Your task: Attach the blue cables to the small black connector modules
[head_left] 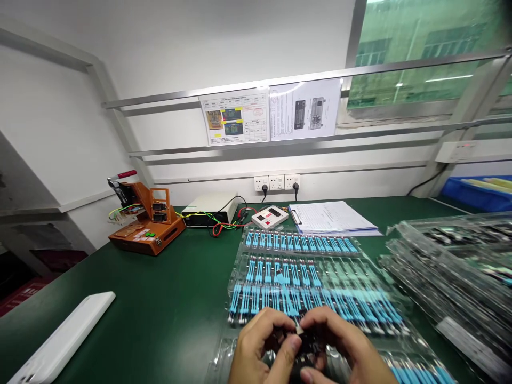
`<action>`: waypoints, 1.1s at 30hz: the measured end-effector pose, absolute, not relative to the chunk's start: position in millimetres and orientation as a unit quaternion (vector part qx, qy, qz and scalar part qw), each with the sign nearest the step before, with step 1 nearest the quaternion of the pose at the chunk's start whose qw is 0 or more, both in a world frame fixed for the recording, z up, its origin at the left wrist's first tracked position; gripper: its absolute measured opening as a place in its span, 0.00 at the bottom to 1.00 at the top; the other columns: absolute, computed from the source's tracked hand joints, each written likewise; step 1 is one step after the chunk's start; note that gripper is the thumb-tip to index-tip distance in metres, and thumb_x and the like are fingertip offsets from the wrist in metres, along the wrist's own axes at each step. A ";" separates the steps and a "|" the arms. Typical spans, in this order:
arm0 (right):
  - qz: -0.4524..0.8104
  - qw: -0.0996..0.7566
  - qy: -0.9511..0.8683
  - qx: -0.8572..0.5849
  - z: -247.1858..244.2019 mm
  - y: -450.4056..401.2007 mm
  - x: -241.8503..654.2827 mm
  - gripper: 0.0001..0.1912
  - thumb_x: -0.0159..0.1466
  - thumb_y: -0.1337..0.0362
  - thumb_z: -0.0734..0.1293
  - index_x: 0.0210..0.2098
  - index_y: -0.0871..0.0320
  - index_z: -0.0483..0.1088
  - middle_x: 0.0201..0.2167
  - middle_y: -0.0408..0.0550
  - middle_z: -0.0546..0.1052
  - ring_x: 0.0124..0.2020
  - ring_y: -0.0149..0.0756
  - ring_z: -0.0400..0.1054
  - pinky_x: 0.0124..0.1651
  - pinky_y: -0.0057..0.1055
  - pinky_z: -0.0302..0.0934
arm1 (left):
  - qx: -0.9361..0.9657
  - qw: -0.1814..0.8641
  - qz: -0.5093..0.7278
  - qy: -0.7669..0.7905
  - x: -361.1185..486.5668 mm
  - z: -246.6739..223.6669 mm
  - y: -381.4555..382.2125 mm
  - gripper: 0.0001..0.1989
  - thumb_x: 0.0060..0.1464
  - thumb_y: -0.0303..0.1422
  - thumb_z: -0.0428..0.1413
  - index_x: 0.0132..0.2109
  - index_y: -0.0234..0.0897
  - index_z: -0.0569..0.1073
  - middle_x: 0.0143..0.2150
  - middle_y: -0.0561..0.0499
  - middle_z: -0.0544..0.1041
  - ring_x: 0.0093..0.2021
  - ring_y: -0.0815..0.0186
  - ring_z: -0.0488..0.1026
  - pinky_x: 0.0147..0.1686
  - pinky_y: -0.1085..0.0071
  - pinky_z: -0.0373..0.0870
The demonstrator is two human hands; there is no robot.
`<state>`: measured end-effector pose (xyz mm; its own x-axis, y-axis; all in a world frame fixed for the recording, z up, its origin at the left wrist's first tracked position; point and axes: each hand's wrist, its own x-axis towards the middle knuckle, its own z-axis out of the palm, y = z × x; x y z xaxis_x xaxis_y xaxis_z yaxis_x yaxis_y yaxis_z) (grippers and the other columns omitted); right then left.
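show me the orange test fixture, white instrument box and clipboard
orange boxy test fixture [147, 238], head view, on its base
white instrument box [210, 202], head view, on its top
clipboard with white papers [330, 216], head view, on the top sheet

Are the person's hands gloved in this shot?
No, the left hand and right hand are bare, holding a small dark part above a clear plastic tray.

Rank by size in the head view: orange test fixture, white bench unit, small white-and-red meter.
1. Orange test fixture, though the white bench unit looks close to it.
2. White bench unit.
3. Small white-and-red meter, clearly the smallest.
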<state>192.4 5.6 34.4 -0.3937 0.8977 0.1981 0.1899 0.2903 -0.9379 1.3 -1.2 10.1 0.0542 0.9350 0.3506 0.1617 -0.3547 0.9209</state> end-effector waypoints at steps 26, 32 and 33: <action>0.312 0.329 -0.811 -0.370 34.2 12.8 205.5 0.18 0.55 0.58 0.82 0.39 0.54 0.74 0.28 0.40 0.77 0.26 0.35 0.71 0.29 0.30 0.64 | 0.664 0.443 0.401 0.450 -3.7 36.7 -5.6 0.14 0.62 0.42 0.54 0.36 0.36 0.74 0.34 0.48 0.69 0.33 0.63 0.67 0.31 0.69 0.61; 0.340 0.316 -0.798 -0.384 36.0 15.1 205.6 0.17 0.54 0.63 0.81 0.38 0.56 0.74 0.28 0.40 0.75 0.25 0.34 0.68 0.28 0.28 0.63 | 0.644 0.463 0.412 0.449 -1.7 36.1 -5.8 0.11 0.59 0.40 0.58 0.39 0.37 0.75 0.36 0.48 0.71 0.34 0.62 0.68 0.33 0.70 0.64; 0.346 0.308 -0.795 -0.390 36.2 14.9 206.0 0.17 0.54 0.64 0.81 0.38 0.55 0.74 0.28 0.40 0.75 0.26 0.34 0.68 0.29 0.28 0.63 | 0.641 0.468 0.414 0.447 -1.4 35.4 -5.8 0.10 0.57 0.39 0.59 0.39 0.37 0.75 0.36 0.48 0.71 0.35 0.62 0.68 0.33 0.70 0.65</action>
